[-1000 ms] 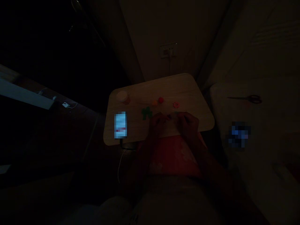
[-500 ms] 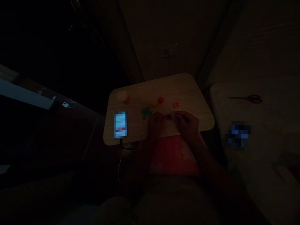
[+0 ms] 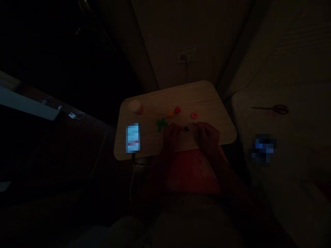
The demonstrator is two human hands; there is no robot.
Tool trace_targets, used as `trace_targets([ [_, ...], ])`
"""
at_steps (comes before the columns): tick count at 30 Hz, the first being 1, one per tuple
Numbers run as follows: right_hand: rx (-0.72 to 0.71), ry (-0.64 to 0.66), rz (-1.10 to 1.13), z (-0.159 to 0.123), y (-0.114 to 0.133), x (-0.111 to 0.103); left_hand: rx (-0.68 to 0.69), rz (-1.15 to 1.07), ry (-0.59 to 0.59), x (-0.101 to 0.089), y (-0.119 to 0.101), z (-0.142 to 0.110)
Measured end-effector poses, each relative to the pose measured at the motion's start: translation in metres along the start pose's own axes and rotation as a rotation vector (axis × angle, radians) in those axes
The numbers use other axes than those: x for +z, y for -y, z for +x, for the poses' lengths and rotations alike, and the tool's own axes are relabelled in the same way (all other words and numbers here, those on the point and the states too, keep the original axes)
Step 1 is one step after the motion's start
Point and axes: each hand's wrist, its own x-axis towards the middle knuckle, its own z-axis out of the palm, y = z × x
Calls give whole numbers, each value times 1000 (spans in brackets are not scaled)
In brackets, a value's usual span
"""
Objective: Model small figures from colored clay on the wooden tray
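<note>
Pinching a small dark piece [image 3: 186, 128] between them, left hand [image 3: 172, 136] and right hand [image 3: 208, 135] meet low over the worktop [image 3: 207, 96], steadying it. Fingers look closed on it, though it's dim. Green bits [image 3: 161, 124] wait at nine o'clock.

table [image 3: 207, 100] showing pale wood grain | small piece [image 3: 186, 128] between the fingertips looking dark | piece [image 3: 161, 124] left of the fingers showing green | pieces beyond the fingers glowing orange [image 3: 170, 113], red [image 3: 177, 110], pink [image 3: 194, 115] | cloth [image 3: 191, 172] below the hands showing red
</note>
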Motion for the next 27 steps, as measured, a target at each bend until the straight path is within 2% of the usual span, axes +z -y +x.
trace_targets([
  [4, -41, 14, 28, 1, -6, 0, -5, 18, -4, -1, 4, 0],
  [16, 104, -60, 84, -2, -6, 6, 47, 25, 9, -1, 6, 0],
  [27, 9, -3, 31, 0, -5, 1, 72, 131, 17, -1, 10, 1],
])
